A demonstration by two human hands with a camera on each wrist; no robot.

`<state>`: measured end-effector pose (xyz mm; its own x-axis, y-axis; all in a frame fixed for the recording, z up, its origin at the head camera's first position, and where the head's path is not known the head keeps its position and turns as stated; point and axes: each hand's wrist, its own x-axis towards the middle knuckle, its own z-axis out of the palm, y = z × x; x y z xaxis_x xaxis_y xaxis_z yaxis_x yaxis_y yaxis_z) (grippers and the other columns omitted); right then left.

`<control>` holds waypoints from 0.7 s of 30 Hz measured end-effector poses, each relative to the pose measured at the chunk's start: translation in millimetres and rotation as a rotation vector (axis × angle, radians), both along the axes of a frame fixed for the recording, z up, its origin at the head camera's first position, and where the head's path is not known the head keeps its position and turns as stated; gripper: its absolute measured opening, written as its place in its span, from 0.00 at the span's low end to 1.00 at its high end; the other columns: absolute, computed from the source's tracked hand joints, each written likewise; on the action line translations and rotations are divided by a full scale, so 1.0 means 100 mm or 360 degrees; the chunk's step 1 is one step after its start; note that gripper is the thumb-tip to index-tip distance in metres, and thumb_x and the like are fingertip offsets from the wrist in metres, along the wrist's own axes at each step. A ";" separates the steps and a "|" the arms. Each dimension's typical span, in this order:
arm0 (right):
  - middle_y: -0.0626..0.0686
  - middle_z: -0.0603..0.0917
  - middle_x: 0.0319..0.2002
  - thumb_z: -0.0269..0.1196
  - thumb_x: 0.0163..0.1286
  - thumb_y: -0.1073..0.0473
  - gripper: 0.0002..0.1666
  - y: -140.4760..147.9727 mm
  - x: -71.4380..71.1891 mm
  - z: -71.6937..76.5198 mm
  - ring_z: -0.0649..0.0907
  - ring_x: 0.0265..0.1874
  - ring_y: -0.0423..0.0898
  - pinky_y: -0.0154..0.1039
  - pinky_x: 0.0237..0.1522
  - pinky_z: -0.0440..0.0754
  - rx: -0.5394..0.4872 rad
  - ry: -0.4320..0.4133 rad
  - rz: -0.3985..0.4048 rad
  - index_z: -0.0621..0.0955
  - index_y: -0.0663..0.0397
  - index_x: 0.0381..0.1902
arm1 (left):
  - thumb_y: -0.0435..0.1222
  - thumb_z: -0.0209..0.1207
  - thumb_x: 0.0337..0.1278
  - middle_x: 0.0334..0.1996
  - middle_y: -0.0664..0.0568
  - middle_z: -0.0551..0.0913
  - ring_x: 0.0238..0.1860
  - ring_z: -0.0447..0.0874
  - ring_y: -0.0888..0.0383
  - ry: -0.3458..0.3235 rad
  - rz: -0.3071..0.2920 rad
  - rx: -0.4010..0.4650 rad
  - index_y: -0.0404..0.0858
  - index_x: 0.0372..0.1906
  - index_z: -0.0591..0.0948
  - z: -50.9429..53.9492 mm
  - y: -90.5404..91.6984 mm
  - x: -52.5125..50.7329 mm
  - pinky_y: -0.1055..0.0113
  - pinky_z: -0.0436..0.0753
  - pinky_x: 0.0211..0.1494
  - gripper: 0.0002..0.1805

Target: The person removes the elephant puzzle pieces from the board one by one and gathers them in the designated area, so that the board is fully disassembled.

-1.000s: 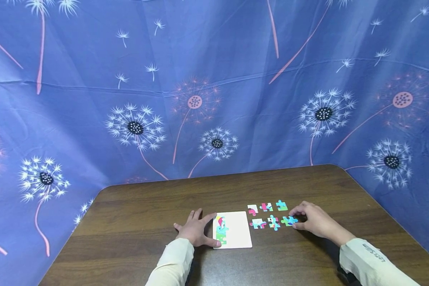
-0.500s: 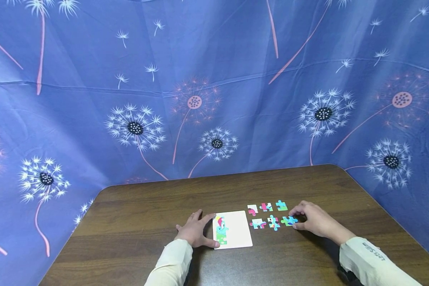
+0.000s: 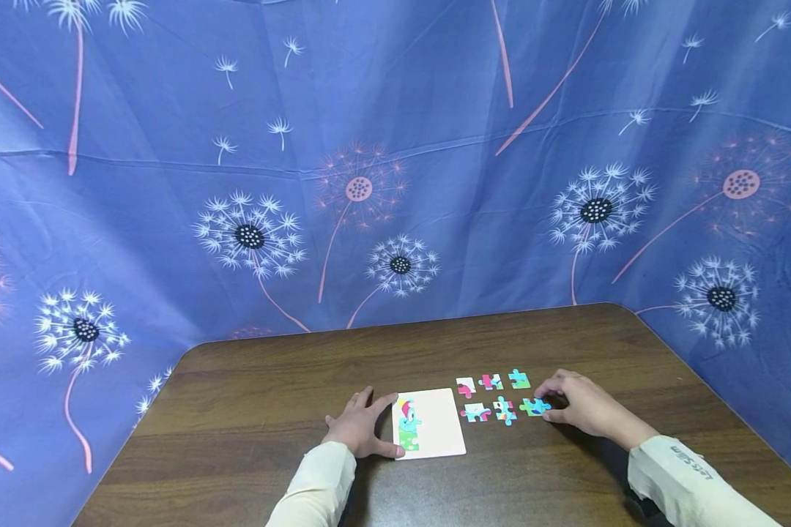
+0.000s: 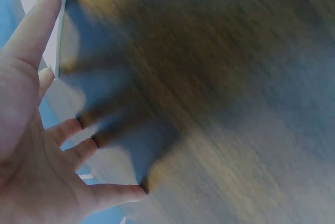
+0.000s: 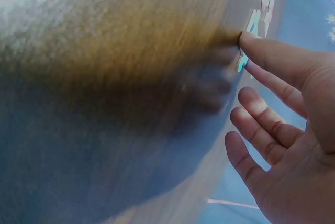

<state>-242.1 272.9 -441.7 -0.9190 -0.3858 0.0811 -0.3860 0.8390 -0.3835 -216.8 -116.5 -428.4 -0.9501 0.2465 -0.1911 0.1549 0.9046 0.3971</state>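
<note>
A square white puzzle board (image 3: pixel 440 424) lies on the table, with a colourful picture strip (image 3: pixel 409 428) along its left side. My left hand (image 3: pixel 358 430) is spread beside it, thumb and index finger resting on its left edge; the left wrist view shows the other fingertips on the wood. Farther right, my right hand (image 3: pixel 583 406) pinches a blue and green puzzle piece (image 3: pixel 532 408) at its right end between thumb and index finger. That puzzle piece (image 5: pixel 241 64) appears low against the tabletop in the right wrist view, the other fingers loosely bent.
Several loose puzzle pieces lie in two rows right of the board, among them a white and pink piece (image 3: pixel 465 386), a green and blue piece (image 3: pixel 518 378) and a multicoloured piece (image 3: pixel 504 410). A blue dandelion-print cloth (image 3: pixel 395 183) hangs behind the brown table (image 3: pixel 270 410).
The pinched puzzle piece and my right hand have shifted slightly to the right. Earlier, the board and my left hand turned or shifted very slightly; they have since stayed put.
</note>
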 end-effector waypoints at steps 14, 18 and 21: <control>0.44 0.80 0.38 0.78 0.57 0.59 0.16 0.01 0.00 0.01 0.81 0.38 0.47 0.52 0.42 0.81 0.0008 -0.0023 0.0014 0.87 0.51 0.43 | 0.50 0.79 0.43 0.77 0.39 0.60 0.76 0.56 0.34 -0.0051 0.0095 -0.0041 0.52 0.74 0.70 -0.05 0.03 -0.02 0.12 0.60 0.50 0.49; 0.45 0.80 0.38 0.78 0.56 0.58 0.17 0.00 0.00 0.02 0.81 0.39 0.49 0.54 0.44 0.81 0.0008 -0.0007 0.0006 0.87 0.51 0.43 | 0.48 0.80 0.43 0.78 0.41 0.59 0.77 0.55 0.37 -0.0077 0.0143 -0.0024 0.53 0.73 0.70 -0.01 0.06 0.00 0.12 0.59 0.49 0.48; 0.46 0.81 0.39 0.77 0.57 0.57 0.16 0.00 0.01 0.02 0.82 0.40 0.51 0.55 0.44 0.82 0.0001 0.0023 0.0004 0.87 0.51 0.43 | 0.47 0.80 0.43 0.78 0.43 0.59 0.78 0.53 0.38 -0.0107 0.0179 -0.0014 0.53 0.73 0.70 0.02 0.09 0.01 0.11 0.59 0.49 0.48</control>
<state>-241.4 273.2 -439.5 -0.9169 -0.3880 0.0942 -0.3935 0.8383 -0.3775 -215.3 -108.0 -426.8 -0.9566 0.1375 -0.2568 0.0259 0.9182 0.3953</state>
